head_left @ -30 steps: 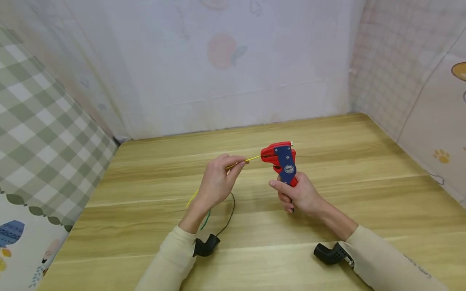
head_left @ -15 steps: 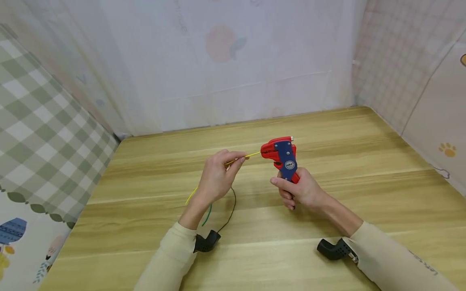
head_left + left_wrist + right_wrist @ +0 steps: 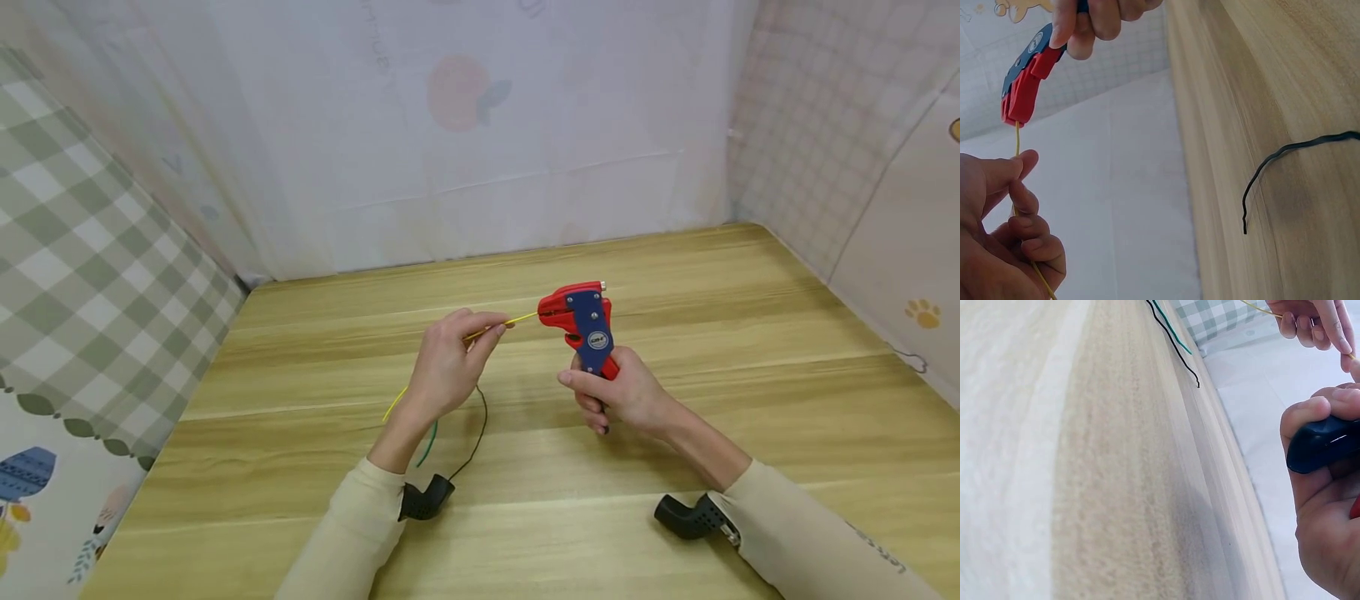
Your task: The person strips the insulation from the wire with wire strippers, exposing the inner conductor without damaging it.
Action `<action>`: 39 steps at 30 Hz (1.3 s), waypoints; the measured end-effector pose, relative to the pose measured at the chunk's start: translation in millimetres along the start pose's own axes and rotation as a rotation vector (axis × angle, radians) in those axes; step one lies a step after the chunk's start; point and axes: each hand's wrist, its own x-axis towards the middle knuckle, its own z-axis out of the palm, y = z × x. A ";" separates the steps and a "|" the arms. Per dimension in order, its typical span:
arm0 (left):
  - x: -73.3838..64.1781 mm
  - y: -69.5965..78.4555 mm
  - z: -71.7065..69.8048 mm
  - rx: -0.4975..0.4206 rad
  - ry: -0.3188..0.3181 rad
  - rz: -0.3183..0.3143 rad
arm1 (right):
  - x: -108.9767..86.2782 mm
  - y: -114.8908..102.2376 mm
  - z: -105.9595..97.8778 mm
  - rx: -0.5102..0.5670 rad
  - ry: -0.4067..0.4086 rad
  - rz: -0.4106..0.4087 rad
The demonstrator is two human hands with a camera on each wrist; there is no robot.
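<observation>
My left hand [image 3: 448, 364] pinches a yellow wire [image 3: 523, 317] between thumb and forefinger. One end of the wire runs into the red jaws of a red and blue wire stripper [image 3: 582, 321]; the other passes back through the palm and shows beyond the wrist. My right hand [image 3: 626, 392] grips the stripper's handles, holding it upright above the table. In the left wrist view the yellow wire [image 3: 1017, 136] enters the nose of the stripper [image 3: 1025, 87]. Only the dark handle end [image 3: 1319, 447] and a bit of red show in the right wrist view.
A black wire [image 3: 480, 433] and a green wire [image 3: 429, 446] lie on the wooden table [image 3: 750, 383] near my left forearm. Black wrist camera mounts [image 3: 426, 498] sit at both sleeves. Fabric walls [image 3: 480, 192] stand at the back and sides.
The head view has shifted slightly. Both hands hold nearly the same pose, with the yellow wire still leading into the stripper's nose.
</observation>
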 end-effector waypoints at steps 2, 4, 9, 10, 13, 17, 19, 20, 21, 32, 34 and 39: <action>0.0 -0.4 0.0 0.003 0.000 -0.005 | -0.1 -0.5 -0.1 -0.001 -0.006 -0.012; 0.1 -0.9 0.1 0.005 0.000 -0.010 | -0.1 -0.9 -0.2 -0.008 -0.016 -0.029; -0.5 -1.9 0.0 0.008 0.001 -0.016 | -0.5 -2.3 -0.6 -0.018 -0.052 -0.075; -0.6 -2.1 -0.1 0.008 0.003 -0.016 | -0.4 -2.4 -0.7 -0.014 -0.060 -0.082; -0.5 -1.4 -0.6 0.009 0.007 -0.015 | -0.2 -2.8 -0.8 -0.002 -0.079 -0.100; -0.4 -1.3 -0.4 0.005 0.007 -0.014 | -0.6 -2.9 -1.1 0.013 -0.093 -0.107; -0.6 -1.0 -0.5 0.002 0.007 -0.017 | -0.7 -2.8 -1.5 0.020 -0.105 -0.113; -0.8 -0.8 -0.6 0.001 0.007 -0.017 | -0.8 -2.9 -1.8 0.021 -0.110 -0.116; -0.7 -0.3 -0.8 0.000 0.008 -0.016 | -0.9 -3.0 -2.0 0.023 -0.114 -0.118; -1.3 2.1 -4.7 0.002 0.004 -0.023 | -2.3 -6.1 -3.0 0.040 -0.169 -0.096; -1.3 1.8 -7.3 0.009 0.011 -0.011 | -2.4 -6.9 -3.1 0.035 -0.193 -0.095; -0.9 0.5 -16.9 0.015 0.022 0.009 | -2.9 -9.6 -2.6 0.006 -0.217 -0.091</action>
